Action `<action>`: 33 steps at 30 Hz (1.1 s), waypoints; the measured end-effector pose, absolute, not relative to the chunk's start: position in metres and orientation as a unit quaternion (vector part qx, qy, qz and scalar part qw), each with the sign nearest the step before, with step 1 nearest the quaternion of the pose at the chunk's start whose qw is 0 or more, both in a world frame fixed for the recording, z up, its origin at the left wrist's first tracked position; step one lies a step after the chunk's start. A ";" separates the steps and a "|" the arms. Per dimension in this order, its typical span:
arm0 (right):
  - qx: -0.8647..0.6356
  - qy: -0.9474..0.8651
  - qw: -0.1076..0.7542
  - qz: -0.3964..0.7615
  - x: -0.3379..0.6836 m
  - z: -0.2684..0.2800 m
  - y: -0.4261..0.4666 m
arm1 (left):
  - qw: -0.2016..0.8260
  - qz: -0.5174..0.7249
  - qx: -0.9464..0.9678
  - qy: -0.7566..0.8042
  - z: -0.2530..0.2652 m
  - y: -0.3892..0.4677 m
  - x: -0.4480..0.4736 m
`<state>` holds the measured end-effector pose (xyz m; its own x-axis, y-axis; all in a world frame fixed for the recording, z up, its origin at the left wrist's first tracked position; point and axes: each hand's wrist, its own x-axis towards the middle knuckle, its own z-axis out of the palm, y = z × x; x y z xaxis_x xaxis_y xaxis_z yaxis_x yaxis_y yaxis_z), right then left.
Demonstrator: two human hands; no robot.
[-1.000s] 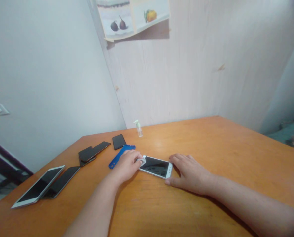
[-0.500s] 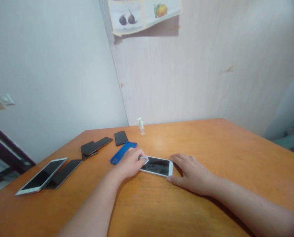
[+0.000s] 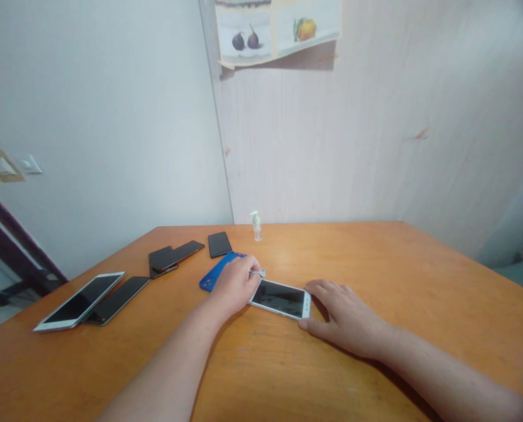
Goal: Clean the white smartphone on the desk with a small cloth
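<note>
A white smartphone (image 3: 281,299) with a dark screen lies face up on the wooden table. My right hand (image 3: 347,316) grips its right end, the thumb at the near corner and the fingers at the far one. Bunched in the closed fingers of my left hand (image 3: 237,281) is a small greyish-white cloth (image 3: 258,273), at the phone's left end. Most of the cloth is hidden by the fingers. Behind my left hand lies a blue phone case (image 3: 219,271), partly covered by it.
A small clear pump bottle (image 3: 256,227) stands near the back edge of the table (image 3: 358,252). To the left lie a white tablet (image 3: 61,319), a black phone (image 3: 123,296) beside it, two overlapping dark phones (image 3: 182,253) and another dark phone (image 3: 219,244).
My left hand with the cloth has shifted slightly up, off the screen's left part toward the phone's far left corner. My right hand keeps its hold. The camera view has shifted a little.
</note>
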<state>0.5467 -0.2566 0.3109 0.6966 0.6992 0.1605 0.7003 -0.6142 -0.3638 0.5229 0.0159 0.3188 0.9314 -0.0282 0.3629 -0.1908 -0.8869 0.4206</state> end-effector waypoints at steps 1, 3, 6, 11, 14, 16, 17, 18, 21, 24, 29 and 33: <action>-0.899 -0.389 0.203 -0.001 0.547 0.311 -0.257 | 0.225 0.179 0.956 -0.061 0.320 0.015 0.522; -0.899 -0.389 0.201 -0.001 0.547 0.311 -0.256 | 0.217 0.173 0.957 -0.076 0.321 0.014 0.521; -0.899 -0.390 0.198 -0.001 0.547 0.311 -0.256 | 0.218 0.148 0.959 -0.102 0.320 0.010 0.519; -0.899 -0.392 0.198 -0.004 0.547 0.311 -0.257 | 0.232 0.119 0.959 -0.109 0.317 0.008 0.516; -0.899 -0.392 0.197 -0.002 0.547 0.310 -0.257 | 0.237 0.120 0.958 -0.106 0.315 0.009 0.517; -0.899 -0.391 0.197 -0.003 0.547 0.309 -0.257 | 0.240 0.126 0.957 -0.103 0.314 0.009 0.519; -0.899 -0.391 0.196 -0.005 0.548 0.309 -0.257 | 0.242 0.131 0.956 -0.101 0.313 0.009 0.519; -0.900 -0.391 0.195 -0.005 0.548 0.309 -0.257 | 0.243 0.135 0.955 -0.101 0.313 0.008 0.520; -0.901 -0.389 0.190 -0.003 0.548 0.310 -0.257 | 0.242 0.141 0.953 -0.114 0.312 0.007 0.521; -0.902 -0.390 0.186 0.006 0.547 0.313 -0.257 | 0.237 0.134 0.954 -0.128 0.313 0.006 0.521; -0.901 -0.392 0.185 -0.001 0.546 0.314 -0.258 | 0.230 0.110 0.957 -0.137 0.320 0.006 0.514; -0.901 -0.394 0.182 -0.002 0.547 0.313 -0.259 | 0.218 0.085 0.957 -0.171 0.327 0.002 0.507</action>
